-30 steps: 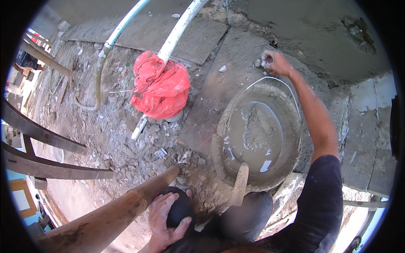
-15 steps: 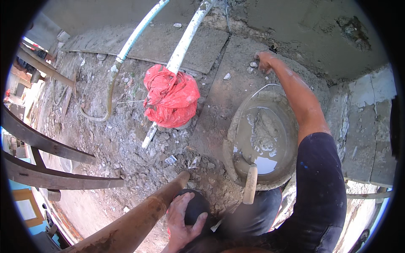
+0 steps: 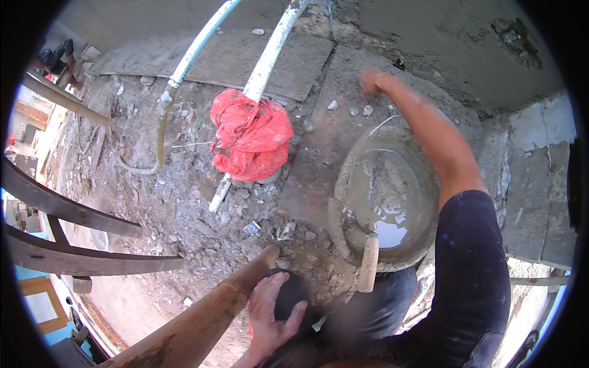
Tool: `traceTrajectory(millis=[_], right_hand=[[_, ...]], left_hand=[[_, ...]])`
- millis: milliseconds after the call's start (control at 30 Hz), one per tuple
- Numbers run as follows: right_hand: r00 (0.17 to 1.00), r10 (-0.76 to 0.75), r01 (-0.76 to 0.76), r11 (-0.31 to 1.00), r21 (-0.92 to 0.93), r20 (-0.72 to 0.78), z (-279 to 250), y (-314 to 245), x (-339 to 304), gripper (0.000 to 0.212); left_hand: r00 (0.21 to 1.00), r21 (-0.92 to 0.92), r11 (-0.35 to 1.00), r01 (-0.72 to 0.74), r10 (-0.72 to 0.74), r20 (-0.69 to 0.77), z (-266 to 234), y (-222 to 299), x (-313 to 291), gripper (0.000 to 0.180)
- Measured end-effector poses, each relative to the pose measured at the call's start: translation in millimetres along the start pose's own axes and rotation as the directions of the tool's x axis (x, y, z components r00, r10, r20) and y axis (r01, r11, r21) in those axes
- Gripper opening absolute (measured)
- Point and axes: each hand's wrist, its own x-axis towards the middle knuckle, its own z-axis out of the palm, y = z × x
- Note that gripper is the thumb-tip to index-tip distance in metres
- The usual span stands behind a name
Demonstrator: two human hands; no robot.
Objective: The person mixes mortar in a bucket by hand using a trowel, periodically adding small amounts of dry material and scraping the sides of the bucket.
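My right hand (image 3: 375, 83) hangs over the flat cement-grey board (image 3: 343, 76) by the wall, arm stretched past the tub. It is smeared by motion and its fingers cannot be made out. Small pale stones (image 3: 367, 110) lie on the board below it, and a blurred stone (image 3: 308, 126) is further left. My left hand (image 3: 273, 313) rests on my dark-clad knee (image 3: 288, 295), thumb and fingers apart, holding nothing. Between knee and wall sits a round tub (image 3: 338, 216) of wet grey mortar (image 3: 389, 184). A trowel's wooden handle (image 3: 368, 264) leans over its near rim.
A bamboo pole (image 3: 202, 313) slants beside my left hand. A red plastic bag (image 3: 253, 138) wraps a white pipe (image 3: 270, 58); a hose (image 3: 199, 49) curves nearby. Curved wooden beams (image 3: 80, 251) reach in from the left over rubble. Another person's legs (image 3: 58, 58) show far left.
My right hand has swung a little left, away from the wall. Stones near it have shifted left on the board. The other person's legs have come into sight; my left hand stays on the knee.
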Motion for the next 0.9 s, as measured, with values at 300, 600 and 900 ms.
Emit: traceTrajectory(millis=[300, 600, 900], right_hand=[[0.965, -0.146, 0.114, 0.981, 0.156, 0.217, 31.0, -38.1, 28.0, 0.031], [0.751, -0.47, 0.468, 0.874, -0.129, -0.465, 20.9, -63.5, -111.8, 0.023], [0.926, 0.157, -0.131, 0.987, 0.097, -0.343, 186.1, -100.4, -396.8, 0.063]], left_hand=[[0.999, 0.025, 0.999, -0.021, 0.021, 0.027, 3.0, 1.8, 4.2, 0.063], [0.999, 0.136, 0.99, -0.026, 0.02, 0.044, 13.7, 11.1, 16.3, 0.053], [0.993, -0.376, 0.921, 0.1, -0.115, -0.018, 54.3, 64.7, 133.7, 0.057]])
